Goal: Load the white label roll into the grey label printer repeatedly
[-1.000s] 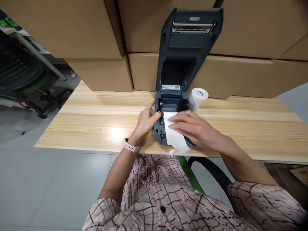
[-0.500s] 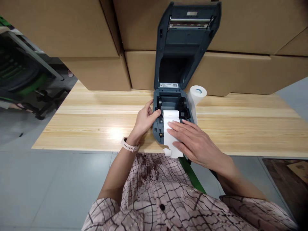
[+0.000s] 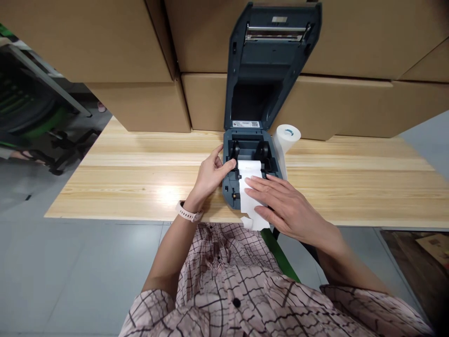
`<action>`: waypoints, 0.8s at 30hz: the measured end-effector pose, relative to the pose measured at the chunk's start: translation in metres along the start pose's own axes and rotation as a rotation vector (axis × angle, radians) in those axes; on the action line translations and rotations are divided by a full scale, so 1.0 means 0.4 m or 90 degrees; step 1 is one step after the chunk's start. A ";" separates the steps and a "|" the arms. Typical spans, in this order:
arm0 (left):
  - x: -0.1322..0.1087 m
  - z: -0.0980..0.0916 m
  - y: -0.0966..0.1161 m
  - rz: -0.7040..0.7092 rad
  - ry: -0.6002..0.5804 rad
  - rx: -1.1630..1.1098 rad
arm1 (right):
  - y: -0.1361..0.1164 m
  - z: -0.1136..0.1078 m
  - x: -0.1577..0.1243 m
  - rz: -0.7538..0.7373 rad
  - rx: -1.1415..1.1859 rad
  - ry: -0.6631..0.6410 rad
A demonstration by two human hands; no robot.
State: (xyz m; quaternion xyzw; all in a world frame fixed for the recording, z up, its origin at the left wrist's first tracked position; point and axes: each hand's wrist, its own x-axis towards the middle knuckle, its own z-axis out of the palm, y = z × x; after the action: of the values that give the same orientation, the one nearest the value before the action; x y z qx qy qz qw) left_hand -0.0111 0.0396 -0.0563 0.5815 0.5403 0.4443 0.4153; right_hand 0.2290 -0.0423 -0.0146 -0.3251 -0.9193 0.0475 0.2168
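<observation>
The printer (image 3: 246, 135) looks matt plastic, with a shiny metal bar (image 3: 275, 34) in its lid (image 3: 268, 68) and smooth, ragged-ended paper (image 3: 247, 196) across its front. The wood-grained table (image 3: 140, 187) beneath the printer is glossy; the cardboard boxes (image 3: 351, 105) behind the printer are matt.

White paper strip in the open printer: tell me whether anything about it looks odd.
Yes: past the front edge of the printer, the paper strip ends ragged rather than in a straight cut, and a torn-looking flap juts out on its left side.
</observation>
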 end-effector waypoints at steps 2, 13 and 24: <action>-0.001 0.000 0.000 0.002 -0.010 -0.011 | 0.000 0.000 -0.002 0.009 0.014 -0.001; -0.005 0.001 0.008 -0.002 -0.010 -0.016 | 0.002 0.003 -0.015 0.027 0.067 -0.014; -0.160 0.025 0.060 0.354 0.072 0.246 | 0.132 -0.182 0.096 0.165 0.329 0.394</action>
State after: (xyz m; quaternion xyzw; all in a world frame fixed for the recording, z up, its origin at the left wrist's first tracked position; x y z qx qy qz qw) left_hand 0.0032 -0.0261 -0.0403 0.7489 0.4573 0.4618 0.1296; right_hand 0.2640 0.0190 0.0532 -0.3722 -0.7201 0.2035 0.5491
